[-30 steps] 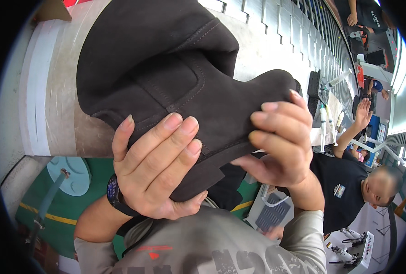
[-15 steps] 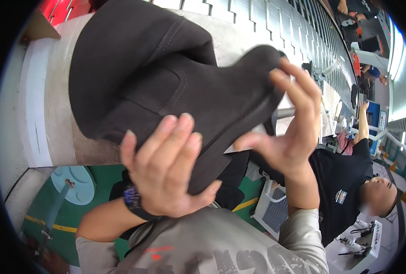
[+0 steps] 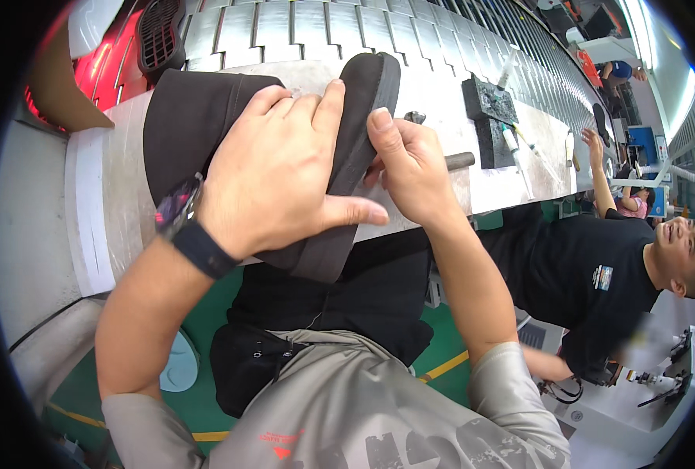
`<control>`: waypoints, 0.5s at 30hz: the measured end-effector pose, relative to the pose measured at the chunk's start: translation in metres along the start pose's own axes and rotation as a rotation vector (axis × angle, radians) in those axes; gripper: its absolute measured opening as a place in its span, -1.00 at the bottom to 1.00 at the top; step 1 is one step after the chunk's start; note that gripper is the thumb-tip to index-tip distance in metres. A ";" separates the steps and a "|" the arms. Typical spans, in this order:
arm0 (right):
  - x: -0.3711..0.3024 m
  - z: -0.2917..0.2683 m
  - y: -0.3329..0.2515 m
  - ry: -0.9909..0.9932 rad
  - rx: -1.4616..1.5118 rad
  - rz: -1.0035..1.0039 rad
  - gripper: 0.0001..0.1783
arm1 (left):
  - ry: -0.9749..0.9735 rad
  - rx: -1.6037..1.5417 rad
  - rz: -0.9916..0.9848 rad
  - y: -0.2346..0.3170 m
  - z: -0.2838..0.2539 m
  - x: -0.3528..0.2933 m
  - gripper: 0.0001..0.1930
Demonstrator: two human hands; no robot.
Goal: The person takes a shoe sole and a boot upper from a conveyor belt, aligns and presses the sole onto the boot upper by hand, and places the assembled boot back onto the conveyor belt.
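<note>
A black boot lies on its side at the near edge of the table, its shaft to the left and its thick sole edge facing right. My left hand grips it from above. The fingers spread over the upper, and the thumb reaches across the sole edge. With my right hand I hold the sole's rim on the right side. That thumb presses the edge, while the other fingers curl partly out of sight. Part of the boot's upper is hidden under my left hand.
On the light tabletop are a black block, a thin white tube and a dark rod. Behind runs a metal slat conveyor, with a black sole at its left. A co-worker is at the right.
The boot has turned, so its sole edge now shows upright. My left hand has moved up onto the upper; my right hand has come in from the toe and closed on the rim.
</note>
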State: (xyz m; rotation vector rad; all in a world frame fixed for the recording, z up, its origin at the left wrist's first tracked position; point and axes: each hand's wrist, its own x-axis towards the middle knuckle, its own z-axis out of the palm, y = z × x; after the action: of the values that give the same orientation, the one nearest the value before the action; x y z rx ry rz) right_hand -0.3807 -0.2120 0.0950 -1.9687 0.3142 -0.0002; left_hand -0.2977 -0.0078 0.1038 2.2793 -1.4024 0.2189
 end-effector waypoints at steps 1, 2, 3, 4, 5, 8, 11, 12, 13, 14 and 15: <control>0.003 0.002 0.010 0.017 0.048 -0.058 -0.28 | -0.052 -0.012 -0.059 0.005 0.001 0.001 0.31; 0.003 0.005 0.014 0.023 0.098 -0.114 -0.26 | -0.059 -0.010 -0.060 0.007 0.000 0.002 0.31; 0.000 0.008 0.017 0.032 0.174 -0.170 -0.25 | -0.043 -0.026 -0.062 0.008 -0.001 0.003 0.33; 0.000 0.009 0.017 0.030 0.180 -0.165 -0.25 | -0.027 -0.042 -0.065 0.008 -0.001 0.003 0.34; -0.001 0.008 0.016 0.030 0.185 -0.181 -0.26 | -0.035 -0.046 -0.071 0.008 -0.001 0.002 0.34; -0.001 0.008 0.014 0.022 0.170 -0.194 -0.27 | -0.005 -0.049 -0.057 0.006 0.001 0.001 0.35; -0.001 0.011 0.014 0.033 0.172 -0.181 -0.31 | -0.025 -0.062 -0.071 0.004 0.002 0.000 0.36; -0.002 0.011 0.013 0.031 0.170 -0.175 -0.31 | -0.029 -0.082 -0.069 0.004 0.002 0.000 0.36; -0.003 0.011 0.010 0.035 0.170 -0.145 -0.32 | -0.032 -0.102 -0.068 0.003 0.001 0.000 0.36; -0.004 0.011 0.008 0.037 0.169 -0.114 -0.33 | -0.033 -0.108 -0.073 0.003 0.001 -0.001 0.36; -0.006 0.009 0.007 0.030 0.157 -0.100 -0.35 | -0.025 -0.113 -0.077 0.004 0.002 -0.001 0.36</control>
State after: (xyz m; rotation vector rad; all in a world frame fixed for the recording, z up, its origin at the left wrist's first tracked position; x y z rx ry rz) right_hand -0.3865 -0.2049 0.0860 -1.8282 0.2278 -0.1155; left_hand -0.3015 -0.0091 0.1031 2.2448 -1.3026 0.0852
